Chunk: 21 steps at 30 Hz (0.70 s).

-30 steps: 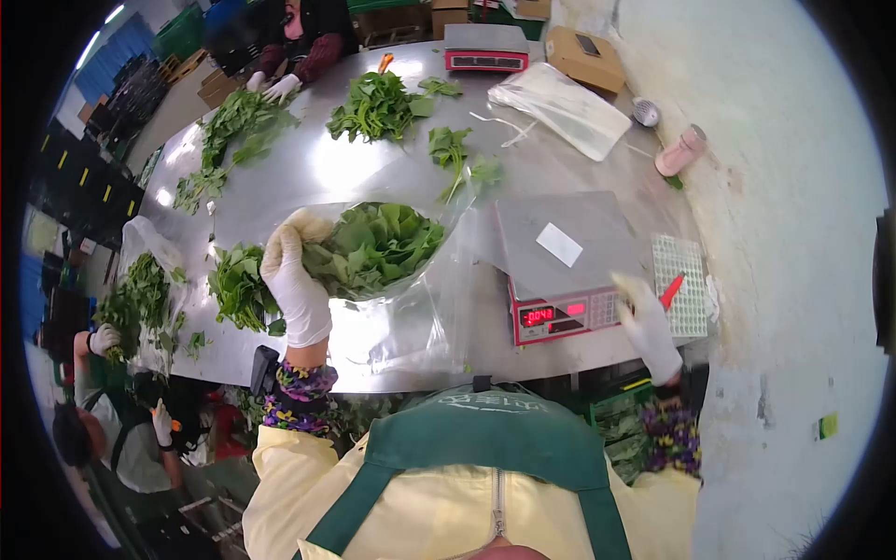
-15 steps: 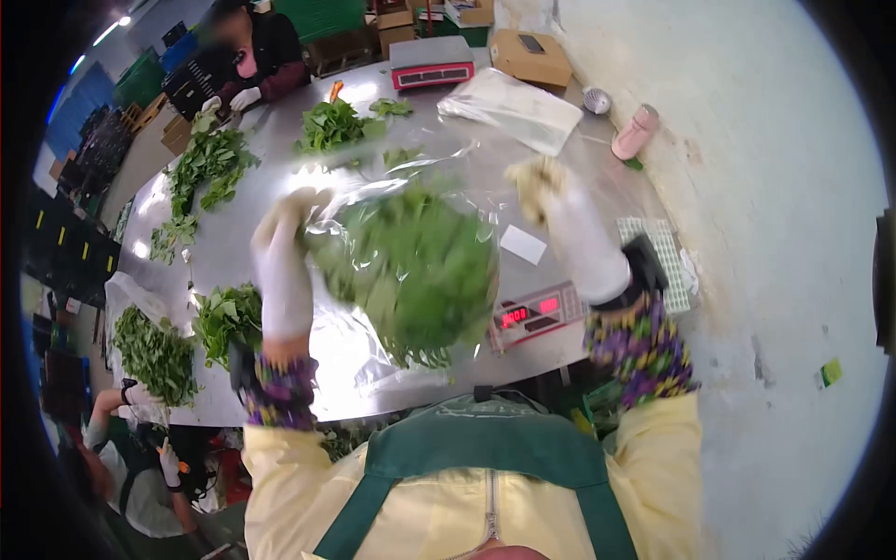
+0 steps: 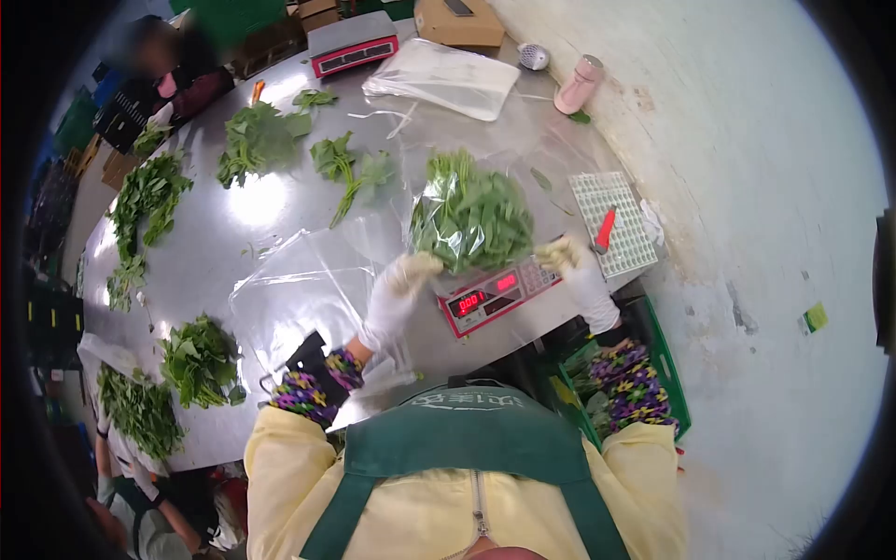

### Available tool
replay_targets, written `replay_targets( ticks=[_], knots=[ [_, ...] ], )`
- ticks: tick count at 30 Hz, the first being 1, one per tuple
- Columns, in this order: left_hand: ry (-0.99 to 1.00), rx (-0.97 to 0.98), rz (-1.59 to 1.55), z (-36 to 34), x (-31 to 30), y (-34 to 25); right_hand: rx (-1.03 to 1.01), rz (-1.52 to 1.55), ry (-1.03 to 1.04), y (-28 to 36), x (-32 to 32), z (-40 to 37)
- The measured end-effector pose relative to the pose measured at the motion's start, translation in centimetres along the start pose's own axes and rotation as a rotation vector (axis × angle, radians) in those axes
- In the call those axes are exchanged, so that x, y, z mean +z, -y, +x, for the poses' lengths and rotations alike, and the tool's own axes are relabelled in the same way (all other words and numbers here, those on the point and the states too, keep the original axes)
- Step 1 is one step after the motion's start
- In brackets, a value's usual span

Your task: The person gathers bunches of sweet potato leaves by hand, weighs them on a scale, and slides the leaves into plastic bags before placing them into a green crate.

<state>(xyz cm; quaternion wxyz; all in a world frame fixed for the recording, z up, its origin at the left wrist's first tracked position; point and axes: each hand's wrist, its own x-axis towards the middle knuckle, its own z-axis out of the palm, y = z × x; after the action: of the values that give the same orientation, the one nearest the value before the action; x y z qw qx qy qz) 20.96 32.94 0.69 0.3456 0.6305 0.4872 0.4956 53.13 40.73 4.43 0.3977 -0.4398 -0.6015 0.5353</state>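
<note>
A clear plastic bag of leafy greens (image 3: 476, 219) lies over the scale (image 3: 490, 299), stems pointing away from me and leaves toward me. The scale's red display shows near its front edge, while its weighing top is hidden under the bag. My left hand (image 3: 403, 285), in a white glove, is closed at the bag's near left corner. At the near right corner, my gloved right hand (image 3: 574, 266) has its fingers drawn together on the plastic, beside the scale's keypad. An empty clear bag (image 3: 303, 280) lies flat to the left of my left hand.
Bunches of greens (image 3: 201, 359) lie along the left of the metal table. A stack of clear bags (image 3: 439, 79), another scale (image 3: 353, 45) and a pink bottle (image 3: 580, 84) stand farther back. A red-handled tool (image 3: 606, 230) rests on a patterned sheet (image 3: 616, 201). Co-workers are at the left.
The bag of greens has moved right onto the scale, with both hands now at its near corners instead of its far end. My view has shifted too.
</note>
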Motion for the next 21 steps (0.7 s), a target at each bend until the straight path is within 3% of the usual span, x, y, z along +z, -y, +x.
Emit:
replay_targets(
  ticks=[1, 3, 4, 5, 7, 8, 9, 10, 11, 13, 17, 21],
  knots=[
    [0.012, -0.003, -0.009, -1.0, 0.2, -0.1, 0.009, -0.004, -0.012, 0.0, -0.5, -0.6],
    [0.063, 0.316, 0.436, -2.6, 0.5, -0.6, 0.108, -0.144, -0.122, 0.4, -1.5, -1.7],
    [0.032, 0.336, 0.489, -3.3, 0.2, -2.6, 0.15, 0.08, -0.189, 1.1, -2.6, -1.6],
    [0.032, 0.328, 0.483, -4.4, -0.1, -3.2, 0.159, 0.075, -0.188, 1.6, -3.0, -1.1],
    [-0.128, 0.055, 0.08, -5.9, -1.4, -3.4, -0.158, -0.397, -0.329, 5.3, -2.6, 0.9],
    [-0.122, 0.052, 0.082, -5.9, -1.6, -3.2, -0.356, -0.531, -0.286, 6.7, -1.4, 2.4],
    [-0.219, -0.276, -0.28, -5.7, -1.8, -2.8, -0.554, -0.662, -0.239, 7.6, 0.5, 3.8],
    [-0.317, -0.603, -0.644, -5.4, -1.8, -2.3, -0.568, -0.783, -0.143, 7.8, 2.3, 4.9],
    [-0.173, -0.786, -0.727, -5.0, -1.1, -1.2, -0.585, -0.903, -0.045, 7.9, 4.4, 5.6],
    [0.017, -1.037, -0.805, -3.8, 0.5, -3.2, -0.417, -1.212, 0.173, 4.7, 8.1, 6.2],
    [-0.078, -1.055, -0.688, -4.5, 1.8, -1.3, -0.393, -1.353, 0.215, 0.2, 9.5, 5.6],
    [-0.085, -0.973, -0.659, -5.8, 1.6, -2.1, -0.442, -1.3, 0.165, 2.7, 9.0, 4.3]
  ],
)
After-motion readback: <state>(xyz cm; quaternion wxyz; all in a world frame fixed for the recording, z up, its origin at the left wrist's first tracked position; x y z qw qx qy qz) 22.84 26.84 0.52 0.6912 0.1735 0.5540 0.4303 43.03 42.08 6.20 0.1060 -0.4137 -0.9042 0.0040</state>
